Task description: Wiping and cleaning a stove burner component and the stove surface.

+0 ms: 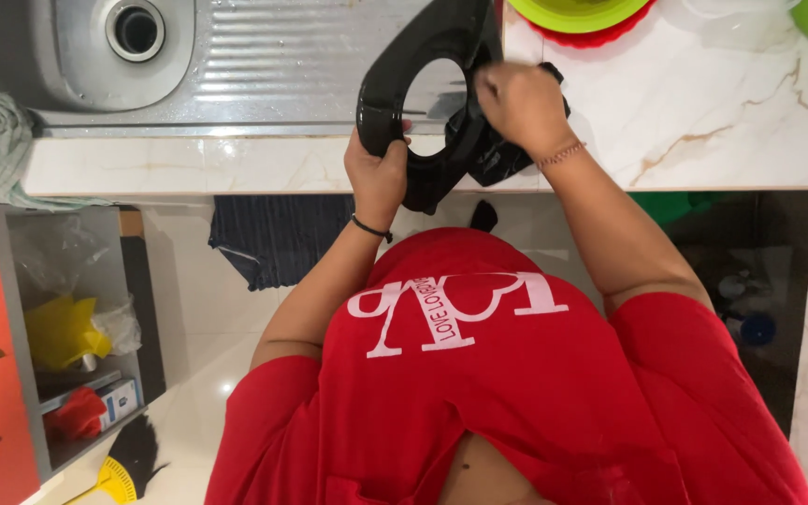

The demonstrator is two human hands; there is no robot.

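The left hand [378, 176] grips the lower rim of a black ring-shaped part [395, 84] held over the table [703, 103] edge beside the sink [67, 65]. The right hand [516, 103] is closed on a black cloth [497, 154] against the ring, hiding its right side; the ring's top is cut off.

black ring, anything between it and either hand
Nothing visible. The left hand grips the black ring at its lower rim, and the right hand presses a black cloth against its right side.
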